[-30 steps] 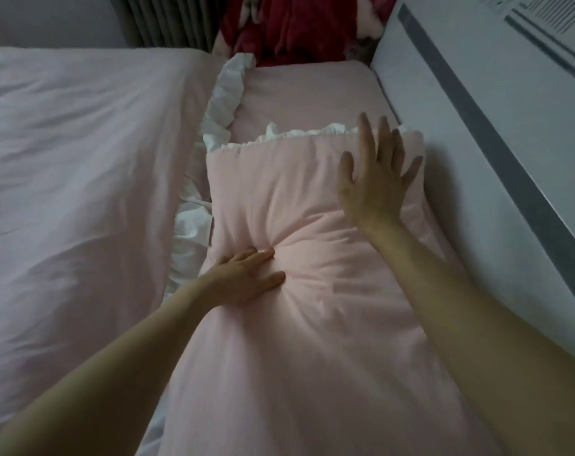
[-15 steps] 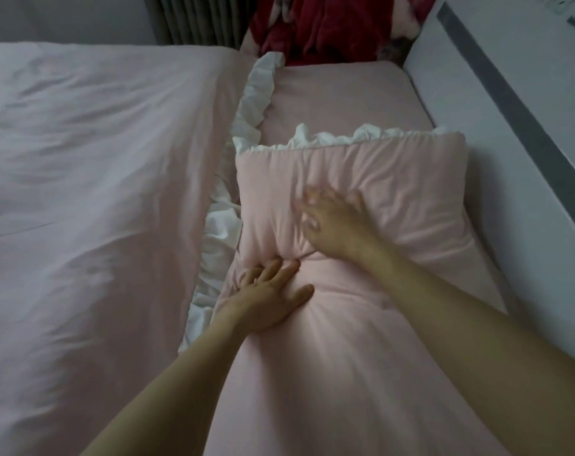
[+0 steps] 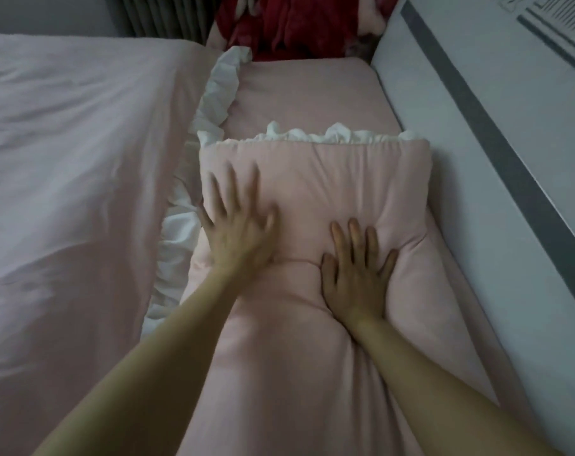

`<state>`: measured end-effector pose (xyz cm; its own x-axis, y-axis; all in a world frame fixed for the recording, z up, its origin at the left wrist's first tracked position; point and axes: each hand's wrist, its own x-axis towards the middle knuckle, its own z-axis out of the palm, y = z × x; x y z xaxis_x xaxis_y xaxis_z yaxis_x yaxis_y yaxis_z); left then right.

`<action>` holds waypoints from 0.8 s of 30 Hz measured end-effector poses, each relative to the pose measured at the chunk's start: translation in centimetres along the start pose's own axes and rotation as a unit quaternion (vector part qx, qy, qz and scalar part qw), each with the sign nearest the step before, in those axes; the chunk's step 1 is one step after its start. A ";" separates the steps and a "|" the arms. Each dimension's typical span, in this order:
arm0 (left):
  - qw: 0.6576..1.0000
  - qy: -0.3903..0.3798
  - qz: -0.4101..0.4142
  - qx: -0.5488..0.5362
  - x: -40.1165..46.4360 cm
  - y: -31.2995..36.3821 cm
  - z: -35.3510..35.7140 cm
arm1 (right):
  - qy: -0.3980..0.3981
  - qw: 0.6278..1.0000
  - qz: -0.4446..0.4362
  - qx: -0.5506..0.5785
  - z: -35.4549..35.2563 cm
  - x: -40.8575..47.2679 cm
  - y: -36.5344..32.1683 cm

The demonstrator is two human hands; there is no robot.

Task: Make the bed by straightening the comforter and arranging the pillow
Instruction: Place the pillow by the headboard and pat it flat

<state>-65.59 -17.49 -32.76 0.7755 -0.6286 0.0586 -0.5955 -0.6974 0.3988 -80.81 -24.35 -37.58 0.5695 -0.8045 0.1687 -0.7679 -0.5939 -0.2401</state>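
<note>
A pink pillow (image 3: 338,179) with a white ruffled edge lies in front of me, along the headboard side of the bed. My left hand (image 3: 238,222) lies flat on its left part with fingers spread, blurred by motion. My right hand (image 3: 356,274) presses flat into the pillow's middle right, fingers spread, and dents the fabric. A second pink pillow (image 3: 305,93) with a white frill lies beyond it. The pink comforter (image 3: 72,179) covers the bed to the left.
A white headboard (image 3: 496,205) with a grey stripe runs along the right. A red blanket (image 3: 292,24) is bunched at the far end, beside a dark curtain (image 3: 161,14).
My left hand has slid up and left across the pillow and spread out. My right hand came back from the pillow's far corner and now presses flat on its middle right.
</note>
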 end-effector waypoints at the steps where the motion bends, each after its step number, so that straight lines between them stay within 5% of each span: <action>1: 0.995 -0.096 -0.010 0.006 -0.2 -0.5 1.2 | 0.004 1.000 -0.003 0.000 0.3 -0.1 0.0; 3: 0.994 -0.111 -0.005 -0.017 1.3 -0.8 1.2 | 0.012 1.000 -0.006 0.007 0.8 -0.1 0.0; 5: 0.995 0.091 0.040 -0.023 4.0 0.5 -0.8 | 0.026 0.999 -0.001 0.023 1.3 0.0 0.2; 7: 0.984 0.166 0.058 -0.027 6.2 1.9 -1.8 | 0.035 0.999 -0.001 0.035 1.8 0.2 0.2; 10: 0.993 -0.101 0.029 0.050 6.2 2.6 1.7 | 0.037 0.999 -0.009 0.039 2.2 0.3 0.3; 12: 0.991 -0.133 0.024 0.023 6.7 3.4 2.4 | 0.034 0.998 -0.007 0.045 2.3 0.1 0.4; 15: 0.979 0.160 0.114 -0.058 7.7 7.7 0.0 | 0.044 0.997 -0.002 0.057 2.3 0.3 0.4; 16: 0.967 0.200 0.145 -0.065 7.7 8.8 -0.2 | 0.054 0.997 -0.004 0.062 2.2 0.3 0.4; 17: 0.965 0.185 0.177 -0.051 7.6 9.4 0.3 | 0.067 0.996 -0.007 0.065 2.3 0.4 0.5; 20: 0.980 -0.110 0.161 0.027 7.0 7.9 3.4 | 0.085 0.993 -0.014 0.076 2.5 0.4 0.8; 21: 0.979 -0.133 0.152 0.002 7.3 7.2 3.3 | 0.088 0.993 -0.018 0.077 2.7 0.4 0.8; 24: 0.979 0.114 0.166 -0.023 6.4 6.7 1.5 | 0.094 0.992 -0.013 0.083 2.8 0.6 0.8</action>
<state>-64.94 -26.76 -31.11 0.5699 -0.7216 0.3930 -0.8172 -0.4480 0.3626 -80.22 -25.30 -40.35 0.5114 -0.7857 0.3480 -0.6866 -0.6172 -0.3843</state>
